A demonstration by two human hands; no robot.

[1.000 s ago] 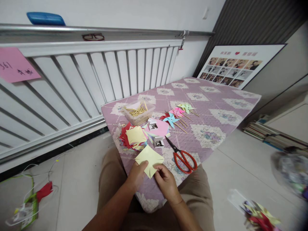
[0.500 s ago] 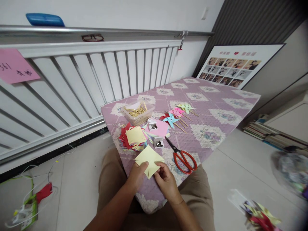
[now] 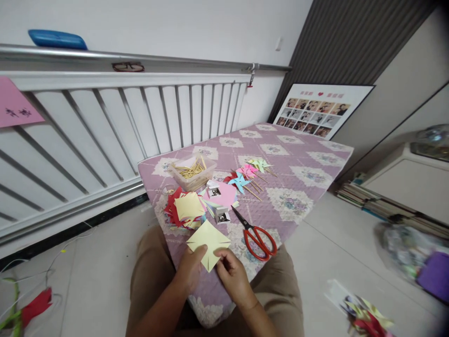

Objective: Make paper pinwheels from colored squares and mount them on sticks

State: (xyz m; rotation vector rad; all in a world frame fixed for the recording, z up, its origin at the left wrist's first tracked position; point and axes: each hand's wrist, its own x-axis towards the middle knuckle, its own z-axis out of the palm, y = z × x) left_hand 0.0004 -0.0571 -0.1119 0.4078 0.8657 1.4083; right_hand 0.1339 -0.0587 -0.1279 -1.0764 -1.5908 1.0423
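Both my hands pinch one pale yellow paper square (image 3: 208, 240) with cuts running in from its corners, at the near corner of the purple quilted table (image 3: 298, 187). My left hand (image 3: 190, 269) grips its lower left edge, thumb on top. My right hand (image 3: 231, 274) has curled fingers on its lower right corner. Just beyond lie a pile of coloured paper squares (image 3: 187, 207), two small boxes of pins (image 3: 222, 215), and red-handled scissors (image 3: 255, 237) to the right of the sheet.
A clear tub of wooden sticks (image 3: 192, 170) and several finished pinwheels (image 3: 245, 174) sit further back. White railing (image 3: 105, 126) runs along the left. A photo board (image 3: 315, 110) leans at the back. Books (image 3: 379, 206), bags and paper scraps (image 3: 368, 318) lie on the floor.
The view has swung to the right and slightly up, so everything sits further left in the picture. My hands keep the same hold on the yellow sheet.
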